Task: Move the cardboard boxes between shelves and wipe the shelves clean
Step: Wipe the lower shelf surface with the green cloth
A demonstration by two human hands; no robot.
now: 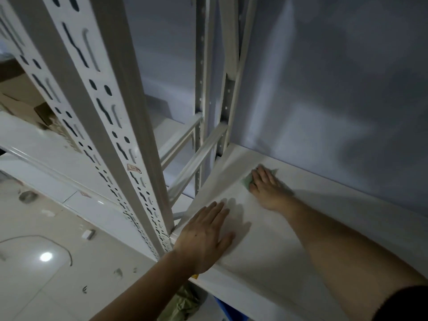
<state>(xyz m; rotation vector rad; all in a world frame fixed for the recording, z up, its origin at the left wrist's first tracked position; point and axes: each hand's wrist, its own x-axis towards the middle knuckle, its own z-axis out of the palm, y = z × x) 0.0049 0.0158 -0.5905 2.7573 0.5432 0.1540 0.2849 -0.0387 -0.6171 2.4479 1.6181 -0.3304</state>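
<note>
A grey-blue wall (335, 77) rises behind the racking, patched with soft light and shadow. White slotted metal uprights (108, 126) run steeply up through the left of the view, joined by cross braces (194, 158). Below lies a glossy pale tiled floor (34, 286), scuffed with dark marks and showing a bright lamp reflection (45, 256).

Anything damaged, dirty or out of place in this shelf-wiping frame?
Mostly tidy. The glossy tiled floor carries dark scuff marks and a small white object. The slotted white metal upright bears a torn sticker remnant. The right hand presses a green cloth normally.
</note>
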